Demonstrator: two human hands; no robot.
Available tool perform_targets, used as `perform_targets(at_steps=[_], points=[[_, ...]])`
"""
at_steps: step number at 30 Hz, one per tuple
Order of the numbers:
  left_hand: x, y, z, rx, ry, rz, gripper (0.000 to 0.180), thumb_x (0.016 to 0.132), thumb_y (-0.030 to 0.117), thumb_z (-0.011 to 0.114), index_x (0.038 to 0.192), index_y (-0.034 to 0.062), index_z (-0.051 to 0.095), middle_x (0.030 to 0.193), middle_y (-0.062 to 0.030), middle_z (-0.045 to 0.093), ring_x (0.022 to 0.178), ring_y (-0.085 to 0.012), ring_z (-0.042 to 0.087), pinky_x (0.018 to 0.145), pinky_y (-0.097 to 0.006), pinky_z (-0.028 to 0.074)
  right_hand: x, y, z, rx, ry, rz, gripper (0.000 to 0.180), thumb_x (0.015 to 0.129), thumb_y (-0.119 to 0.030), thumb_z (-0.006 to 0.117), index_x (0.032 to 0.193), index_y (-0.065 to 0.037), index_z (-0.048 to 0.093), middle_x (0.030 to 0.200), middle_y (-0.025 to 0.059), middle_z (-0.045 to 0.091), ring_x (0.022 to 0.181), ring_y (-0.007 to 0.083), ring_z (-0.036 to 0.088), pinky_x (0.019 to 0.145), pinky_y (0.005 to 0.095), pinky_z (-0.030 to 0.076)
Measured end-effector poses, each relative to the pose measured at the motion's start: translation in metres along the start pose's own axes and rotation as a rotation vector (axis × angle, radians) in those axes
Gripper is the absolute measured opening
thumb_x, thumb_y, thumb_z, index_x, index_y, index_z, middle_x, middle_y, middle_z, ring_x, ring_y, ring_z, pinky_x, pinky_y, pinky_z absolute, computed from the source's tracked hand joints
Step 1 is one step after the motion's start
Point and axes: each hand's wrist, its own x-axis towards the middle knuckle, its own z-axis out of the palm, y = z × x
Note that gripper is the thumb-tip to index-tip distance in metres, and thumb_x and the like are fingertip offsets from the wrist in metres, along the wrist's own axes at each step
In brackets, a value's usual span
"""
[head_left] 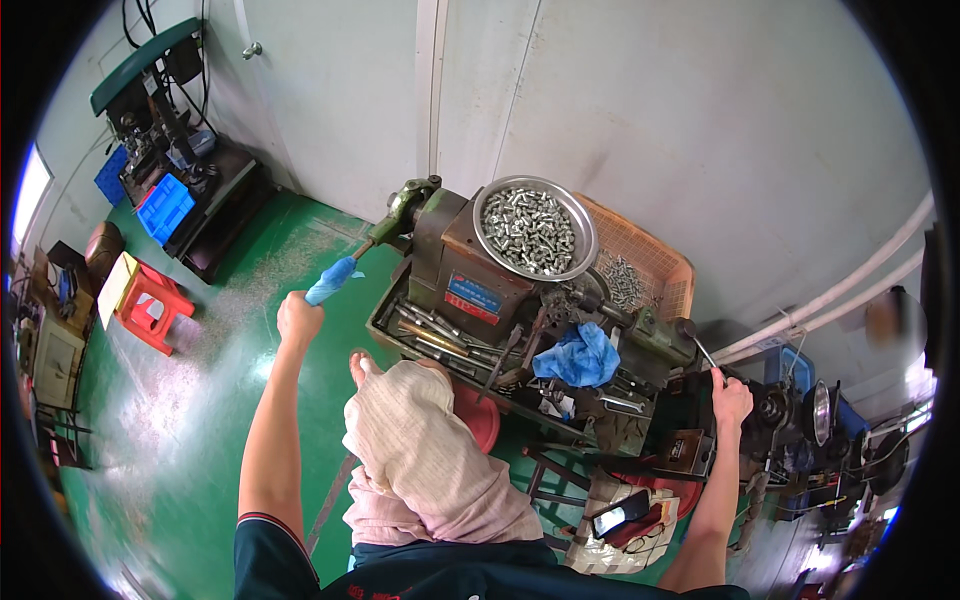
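My left hand (300, 318) is closed around the lower end of a lever wrapped in blue cloth (333, 281). That lever joins the left end of a small green bench lathe (437, 240). On the machine's right end, my right hand (732, 400) grips a thin metal lever (706, 353), its index finger stretched along it. A round steel bowl (482, 225) full of small metal parts sits on top of the headstock. The work area between the levers is partly hidden by fittings and a crumpled blue cloth (578, 357).
Behind the machine stands an orange basket (680, 275) with more metal parts. Loose tools (435, 335) fill the front tray. A phone (621, 513) lies on a stool at right. An orange-red stool (155, 310) and a drill press (150, 100) stand left; pale pipes (830, 290) run along the wall.
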Motion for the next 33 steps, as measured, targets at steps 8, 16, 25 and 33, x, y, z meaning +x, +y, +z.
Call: perform_targets(at_steps=[8,16,25,33], points=[[0.0,-0.001,0.002,-0.001,-0.002,-0.003,0.019,0.067,0.02,0.055,0.078,0.0072,0.063,0.079,-0.0187,0.059,0.077,-0.0336,0.056,0.069,-0.04,0.044,-0.002,-0.003,-0.002,-0.005,-0.02,0.022,0.059,0.075,-0.056,0.041,0.062,-0.001,0.059,0.063,0.0201,0.057,0.064,0.0352,0.056,0.059,0.0428,0.044],[-0.003,0.001,0.0,-0.024,0.028,0.021,0.018,0.067,0.021,0.056,0.076,0.0064,0.063,0.075,-0.0194,0.058,0.074,-0.0344,0.056,0.067,-0.041,0.044,-0.002,-0.003,-0.004,0.018,-0.057,0.048,0.06,0.074,-0.058,0.041,0.064,-0.002,0.059,0.066,0.0212,0.057,0.067,0.0359,0.056,0.061,0.0429,0.044],[-0.001,-0.002,-0.002,-0.015,-0.018,0.026,0.017,0.068,0.021,0.055,0.076,0.0079,0.062,0.076,-0.0181,0.058,0.075,-0.0344,0.056,0.066,-0.041,0.044,0.058,-0.053,0.023,0.071,0.302,0.062,0.035,0.066,-0.029,0.061,0.096,-0.012,0.052,0.102,0.0069,0.05,0.1,0.0263,0.041,0.075,0.042,0.036],[0.001,-0.008,-0.001,0.032,0.003,0.057,0.015,0.068,0.019,0.053,0.077,0.0092,0.062,0.075,-0.0176,0.059,0.074,-0.0344,0.056,0.065,-0.042,0.044,0.061,-0.244,-0.008,0.874,-0.359,-0.435,0.018,0.057,-0.012,0.063,0.073,-0.004,0.06,0.068,0.0087,0.06,0.064,0.0215,0.058,0.062,0.0313,0.045]])
